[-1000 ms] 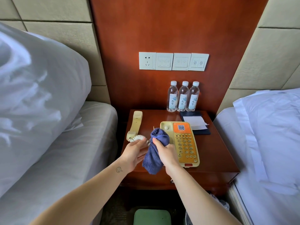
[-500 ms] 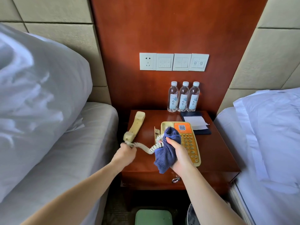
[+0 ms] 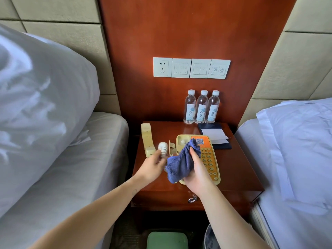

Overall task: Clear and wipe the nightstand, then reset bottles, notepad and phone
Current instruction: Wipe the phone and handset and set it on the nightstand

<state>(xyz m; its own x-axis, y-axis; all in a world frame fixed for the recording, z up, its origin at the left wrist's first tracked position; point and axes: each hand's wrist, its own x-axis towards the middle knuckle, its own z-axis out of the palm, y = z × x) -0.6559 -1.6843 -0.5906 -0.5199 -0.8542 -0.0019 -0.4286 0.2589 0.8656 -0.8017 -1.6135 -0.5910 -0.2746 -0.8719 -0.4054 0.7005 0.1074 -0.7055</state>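
On the red-brown nightstand (image 3: 239, 169) lies a yellow phone base (image 3: 209, 159) with an orange keypad. Its handset (image 3: 146, 139) lies off the cradle at the left edge. My left hand (image 3: 152, 168) grips the coiled cord (image 3: 163, 149) near the handset; the hand is blurred. My right hand (image 3: 195, 169) holds a dark blue cloth (image 3: 181, 162) bunched over the phone base's left side. Three water bottles (image 3: 201, 107) stand in a row at the back. A dark notepad holder with white paper (image 3: 214, 135) lies to the right of the phone.
Beds flank the nightstand: a white duvet (image 3: 41, 105) heaped on the left, a white sheet (image 3: 301, 150) on the right. A socket and switch panel (image 3: 191, 68) sits on the wooden wall. A green object (image 3: 167, 240) is on the floor below.
My left hand had pulled the cord out leftward, lifting the handset's end; now the cord is bunched again and the handset lies flat. The cloth hand has shifted slightly on the phone base.
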